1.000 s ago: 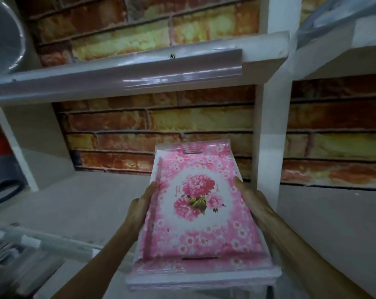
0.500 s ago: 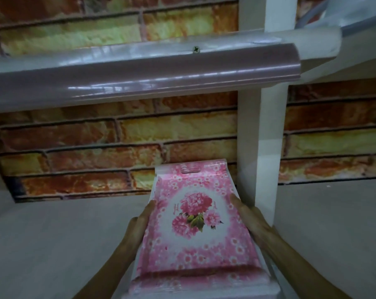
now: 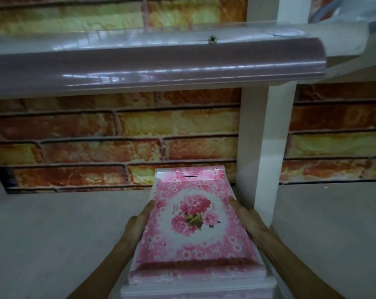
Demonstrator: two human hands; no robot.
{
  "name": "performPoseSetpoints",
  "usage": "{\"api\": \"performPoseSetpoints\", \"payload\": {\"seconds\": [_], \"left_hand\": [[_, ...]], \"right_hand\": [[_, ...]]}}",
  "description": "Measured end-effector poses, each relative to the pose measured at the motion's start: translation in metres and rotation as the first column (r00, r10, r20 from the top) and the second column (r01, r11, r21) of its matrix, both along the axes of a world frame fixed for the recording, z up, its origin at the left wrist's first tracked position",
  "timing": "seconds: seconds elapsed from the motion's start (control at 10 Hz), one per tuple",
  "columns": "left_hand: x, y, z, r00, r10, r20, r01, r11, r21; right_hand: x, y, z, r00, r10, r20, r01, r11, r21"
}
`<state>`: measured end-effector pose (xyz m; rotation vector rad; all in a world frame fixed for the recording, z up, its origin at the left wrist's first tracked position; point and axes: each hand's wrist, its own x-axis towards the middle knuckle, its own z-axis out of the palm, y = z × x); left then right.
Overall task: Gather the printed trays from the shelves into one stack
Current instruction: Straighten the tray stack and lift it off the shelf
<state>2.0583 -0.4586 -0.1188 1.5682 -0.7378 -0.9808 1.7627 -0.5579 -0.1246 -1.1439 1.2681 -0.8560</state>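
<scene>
A stack of pink floral printed trays (image 3: 193,225) is held between both hands low in the middle of the view, its long axis running away from the person toward the brick-patterned back wall (image 3: 118,137). The top tray shows a white oval with pink flowers and green leaves, a border of small blossoms, and a slot handle at its far end; more tray rims show layered under its near edge, though how many lie in the stack cannot be told. The left hand (image 3: 139,223) presses flat against the left long side, its fingers (image 3: 149,207) extended together along the rim; the right hand (image 3: 246,219) does the same on the right side, fingers (image 3: 233,201) laid together along that edge, so the stack is clamped between the two palms. The trays are over the pale grey lower shelf (image 3: 53,234); whether the bottom of the stack touches it cannot be told. Just beside the right hand stands a white upright post (image 3: 267,147), close to the stack's right edge and dividing this bay from the next one to the right. Overhead, the upper shelf (image 3: 344,48) carries a glossy mauve rounded edge strip (image 3: 161,61) fixed with a screw (image 3: 212,39), and it spans the view well above the far end of the trays. At the top right corner, something clear and plastic rests on the upper shelf, too cropped to identify.
</scene>
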Motion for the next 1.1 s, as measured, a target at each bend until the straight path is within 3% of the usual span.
{"api": "performPoseSetpoints", "payload": {"seconds": [0.2,0.3,0.4,0.5,0.6,0.8,1.1], "left_hand": [[-0.001,0.002,0.004,0.999,-0.018,0.039,0.016,0.999,0.037],[0.003,0.006,0.008,0.984,-0.140,0.106,0.130,0.987,0.096],[0.007,0.017,0.019,0.938,-0.214,0.274,0.159,0.965,0.209],[0.014,0.030,0.026,0.889,-0.209,0.407,0.152,0.974,0.169],[0.016,0.048,0.031,0.895,-0.127,0.429,0.130,0.991,0.022],[-0.004,0.102,0.044,0.910,-0.059,0.411,0.141,0.975,-0.174],[-0.046,0.226,0.048,0.932,0.048,0.358,0.070,0.948,-0.311]], "right_hand": [[-0.002,0.000,0.002,0.997,0.036,-0.062,-0.037,0.999,-0.003],[-0.004,0.004,0.005,0.992,0.089,-0.087,-0.090,0.996,0.000],[-0.008,0.011,0.006,0.989,0.094,-0.118,-0.096,0.995,-0.013],[-0.013,0.027,0.014,0.974,0.069,-0.218,-0.097,0.988,-0.121],[-0.016,0.048,0.028,0.975,0.061,-0.214,-0.109,0.970,-0.217],[-0.028,0.090,0.041,0.991,0.028,-0.128,-0.067,0.947,-0.316],[-0.070,0.191,0.040,0.998,-0.026,-0.058,0.002,0.926,-0.379]]}}
